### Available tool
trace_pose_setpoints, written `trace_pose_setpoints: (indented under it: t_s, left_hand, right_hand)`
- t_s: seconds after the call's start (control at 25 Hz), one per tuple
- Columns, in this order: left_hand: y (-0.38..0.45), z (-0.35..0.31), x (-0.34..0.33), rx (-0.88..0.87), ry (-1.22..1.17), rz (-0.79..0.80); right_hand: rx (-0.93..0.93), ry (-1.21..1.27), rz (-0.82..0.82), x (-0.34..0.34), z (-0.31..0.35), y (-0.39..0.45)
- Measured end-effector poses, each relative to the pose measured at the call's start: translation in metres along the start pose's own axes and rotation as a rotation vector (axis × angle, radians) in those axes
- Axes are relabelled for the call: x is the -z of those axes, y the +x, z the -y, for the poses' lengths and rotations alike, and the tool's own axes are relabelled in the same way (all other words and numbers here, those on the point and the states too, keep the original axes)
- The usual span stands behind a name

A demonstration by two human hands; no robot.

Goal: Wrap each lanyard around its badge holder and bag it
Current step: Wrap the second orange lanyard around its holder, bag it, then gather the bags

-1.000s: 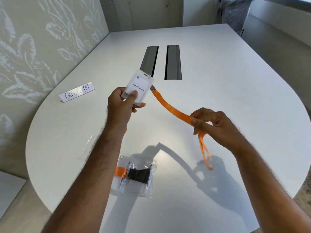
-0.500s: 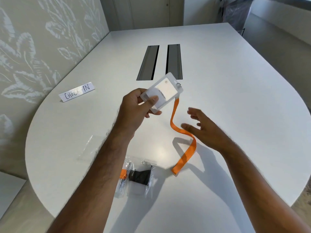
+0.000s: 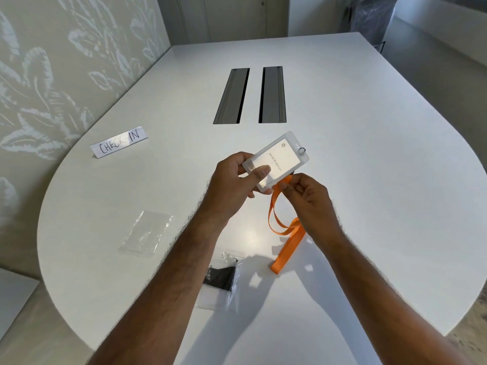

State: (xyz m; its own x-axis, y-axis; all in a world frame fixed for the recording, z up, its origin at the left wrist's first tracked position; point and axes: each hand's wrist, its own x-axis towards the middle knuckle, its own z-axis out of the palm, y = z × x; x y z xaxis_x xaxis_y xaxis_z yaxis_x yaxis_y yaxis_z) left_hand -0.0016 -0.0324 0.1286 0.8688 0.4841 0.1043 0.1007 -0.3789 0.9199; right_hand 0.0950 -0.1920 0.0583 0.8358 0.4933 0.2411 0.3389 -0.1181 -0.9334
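Note:
My left hand (image 3: pixel 232 185) grips a clear badge holder (image 3: pixel 279 159) with a white name card, held above the white table (image 3: pixel 369 180). An orange lanyard (image 3: pixel 287 233) hangs from behind the holder and its end lies on the table. My right hand (image 3: pixel 305 196) pinches the lanyard just below the holder's lower edge. An empty clear bag (image 3: pixel 146 233) lies flat to the left. Near the front lies a filled bag (image 3: pixel 220 280) with a black lanyard and holder inside.
A paper sign reading CHECK-IN (image 3: pixel 118 142) lies at the left of the table. Two dark cable slots (image 3: pixel 250 94) sit in the table's middle. A patterned wall runs along the left. The table's curved edge is close in front.
My right hand let the lanyard drop, then came up and pinched it just under the holder. My left hand turned the holder and shifted it to the right.

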Motion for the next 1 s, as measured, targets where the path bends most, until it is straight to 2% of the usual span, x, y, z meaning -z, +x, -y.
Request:
trace_pose_setpoints:
  t_s: [0.16,0.36,0.48,0.72,1.0]
  left_hand:
    - [0.002,0.004,-0.001,-0.006,0.044,-0.05]
    - [0.003,0.015,-0.003,-0.061,0.192,-0.079]
    - [0.001,0.019,-0.005,-0.087,0.298,-0.065]
    - [0.0,0.02,-0.009,-0.151,0.377,-0.042]
    - [-0.009,0.03,-0.021,-0.206,0.485,0.034]
  right_hand:
    - [0.055,-0.006,0.009,-0.009,0.001,-0.011]
    - [0.009,-0.076,0.272,-0.005,0.016,-0.012]
    - [-0.019,0.008,0.368,0.003,0.031,-0.011]
    - [0.061,0.212,0.376,0.028,0.067,-0.004]
    - [0.168,0.02,0.28,0.054,0.084,0.019]
